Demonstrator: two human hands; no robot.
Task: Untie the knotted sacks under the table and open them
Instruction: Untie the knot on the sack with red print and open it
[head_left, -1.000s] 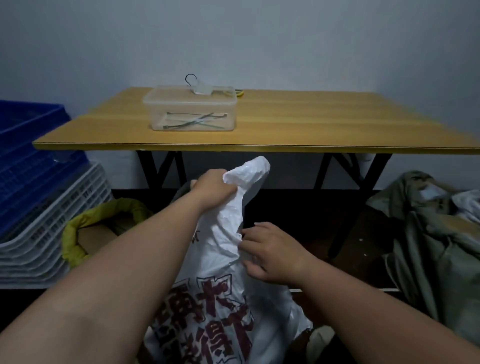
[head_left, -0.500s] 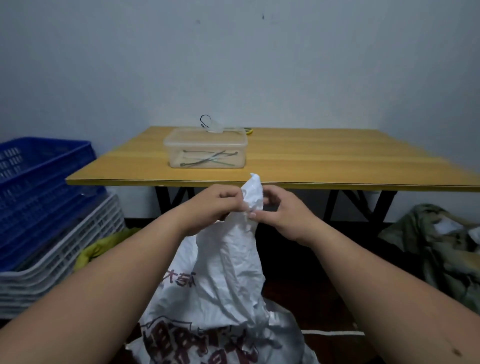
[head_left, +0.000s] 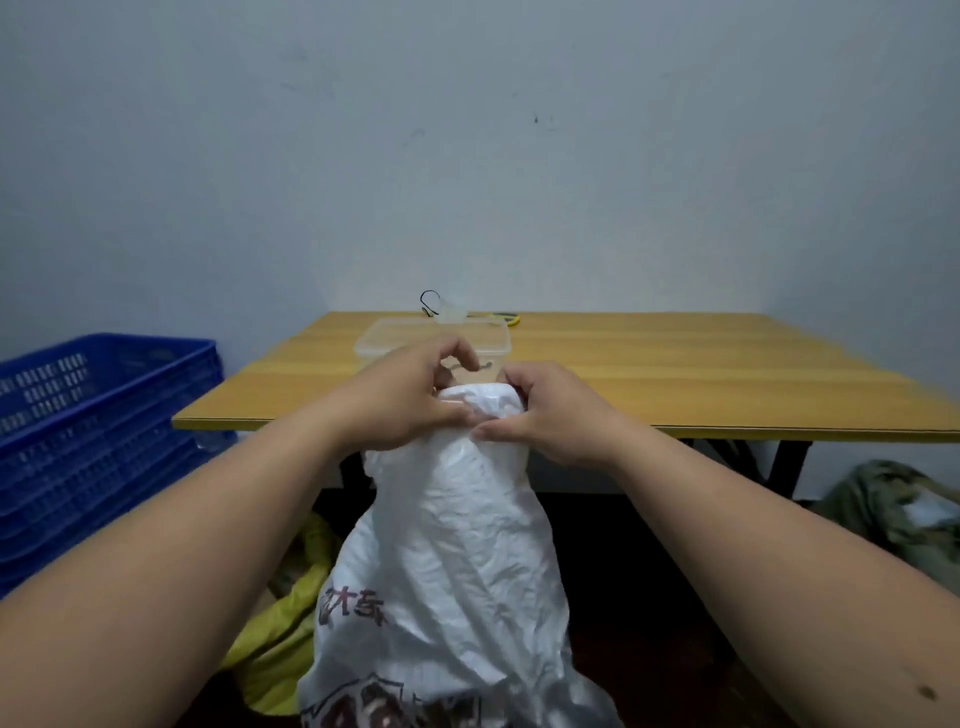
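White sack (head_left: 457, 561) held up in front of the worktop (head_left: 675, 374). Left hand (head_left: 410, 395) and right hand (head_left: 545, 410) both pinching its bunched top. Probably mid-job: top not open yet. Yellow sack (head_left: 280, 639) on the floor, likely next.

Stacked blue plastic crates (head_left: 98, 431) blocking left; yellow wooden table (head_left: 675, 374) edge lying far; crumpled olive cloth heap (head_left: 893, 514) crowding right floor; dark floor gap opening between.
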